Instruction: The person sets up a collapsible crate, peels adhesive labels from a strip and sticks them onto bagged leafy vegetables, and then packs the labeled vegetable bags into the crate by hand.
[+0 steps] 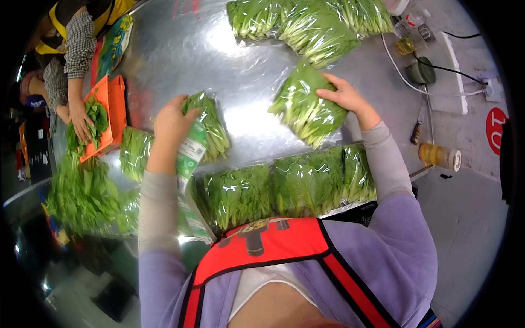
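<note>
Green leafy vegetables in clear bags lie on a shiny metal table (pixel 249 74). My right hand (pixel 345 95) rests on the upper right edge of one bagged bunch (pixel 309 106), its thumb and fingers pressed on the plastic. My left hand (pixel 174 123) is at the upper left of another bagged bunch (pixel 210 126), thumb and fingers apart, beside a green and white printed film (pixel 191 150). Whether it touches that bag I cannot make out. A row of bagged greens (pixel 238 197) stands close to my body.
At the left, a co-worker's hands (pixel 81 120) are in greens at an orange basket (pixel 114 112). Loose greens (pixel 82 191) lie below it. More bags (pixel 317 33) are stacked at the back. A jar (pixel 437 156), a bottle (pixel 413 22) and cables are at the right.
</note>
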`<state>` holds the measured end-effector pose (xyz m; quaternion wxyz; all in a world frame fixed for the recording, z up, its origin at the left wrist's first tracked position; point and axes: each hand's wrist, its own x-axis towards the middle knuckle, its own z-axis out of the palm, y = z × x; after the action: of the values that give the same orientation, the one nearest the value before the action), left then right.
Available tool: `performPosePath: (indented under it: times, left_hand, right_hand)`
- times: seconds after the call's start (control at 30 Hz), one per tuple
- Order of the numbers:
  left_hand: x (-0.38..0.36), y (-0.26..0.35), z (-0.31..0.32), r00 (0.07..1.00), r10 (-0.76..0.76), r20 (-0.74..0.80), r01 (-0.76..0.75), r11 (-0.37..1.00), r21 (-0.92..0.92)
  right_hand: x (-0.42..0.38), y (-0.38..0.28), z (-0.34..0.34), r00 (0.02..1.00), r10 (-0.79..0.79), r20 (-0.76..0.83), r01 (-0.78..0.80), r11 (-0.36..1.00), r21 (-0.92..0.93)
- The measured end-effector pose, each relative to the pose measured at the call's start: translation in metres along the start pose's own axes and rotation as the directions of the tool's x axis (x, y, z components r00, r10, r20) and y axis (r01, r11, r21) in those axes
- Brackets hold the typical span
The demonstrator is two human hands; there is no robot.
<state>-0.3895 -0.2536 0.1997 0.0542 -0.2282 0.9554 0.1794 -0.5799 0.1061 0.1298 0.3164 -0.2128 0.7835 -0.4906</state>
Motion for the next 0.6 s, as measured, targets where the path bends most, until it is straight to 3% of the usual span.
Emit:
performPosePath:
  times: [0.03, 0.1, 0.17, 0.27, 0.33, 0.37, 0.4, 0.43, 0.47, 0.5, 0.53, 0.57, 0.6]
  left_hand:
    - [-0.005, 0.01, -0.003, 0.999, 0.036, 0.016, -0.035, 0.996, -0.079]
    - [-0.019, 0.026, -0.008, 0.995, 0.088, 0.04, -0.08, 0.984, -0.161]
    - [-0.036, 0.045, -0.006, 0.987, 0.149, 0.063, -0.13, 0.961, -0.244]
    - [-0.056, 0.068, 0.005, 0.926, 0.342, 0.161, -0.271, 0.898, -0.346]
    - [-0.059, 0.072, 0.023, 0.899, 0.388, 0.203, -0.296, 0.88, -0.371]
    - [-0.059, 0.068, 0.029, 0.899, 0.389, 0.199, -0.297, 0.878, -0.377]
    - [-0.06, 0.063, 0.037, 0.908, 0.392, 0.15, -0.326, 0.884, -0.335]
    - [-0.062, 0.059, 0.042, 0.913, 0.395, 0.104, -0.352, 0.89, -0.291]
    - [-0.066, 0.054, 0.046, 0.913, 0.395, 0.104, -0.351, 0.888, -0.296]
    - [-0.069, 0.049, 0.048, 0.93, 0.36, 0.08, -0.32, 0.895, -0.31]
    - [-0.073, 0.046, 0.049, 0.944, 0.324, 0.055, -0.291, 0.9, -0.324]
    - [-0.077, 0.042, 0.05, 0.943, 0.328, 0.052, -0.295, 0.899, -0.325]
    - [-0.08, 0.039, 0.05, 0.977, 0.161, 0.142, -0.11, 0.944, -0.311]
  right_hand:
    - [0.007, -0.006, 0.012, 0.995, -0.067, 0.08, 0.064, 0.997, 0.043]
    - [0.03, -0.015, 0.041, 0.948, -0.272, 0.167, 0.303, 0.931, -0.204]
    - [0.052, -0.027, 0.077, 0.92, -0.341, 0.192, 0.387, 0.865, -0.319]
    - [0.075, -0.056, 0.123, 0.92, -0.251, 0.301, 0.353, 0.865, -0.358]
    - [0.081, -0.071, 0.131, 0.907, -0.082, 0.414, 0.251, 0.894, -0.371]
    - [0.087, -0.058, 0.13, 0.949, -0.275, 0.152, 0.308, 0.913, -0.269]
    - [0.096, -0.043, 0.125, 0.898, -0.417, -0.137, 0.391, 0.902, -0.183]
    - [0.094, -0.045, 0.097, 0.727, -0.539, -0.425, 0.426, 0.84, -0.336]
    - [0.063, -0.087, 0.074, 0.671, -0.218, -0.708, 0.273, 0.961, -0.037]
    - [0.069, -0.058, 0.032, 0.531, -0.215, -0.819, 0.341, 0.94, -0.025]
    - [0.076, -0.033, 0.004, 0.218, -0.222, -0.95, 0.363, 0.922, -0.132]
    - [0.074, -0.014, -0.02, 0.254, 0.063, -0.965, 0.346, 0.926, 0.151]
    - [0.074, 0.0, -0.034, 0.282, 0.341, -0.897, 0.322, 0.847, 0.424]
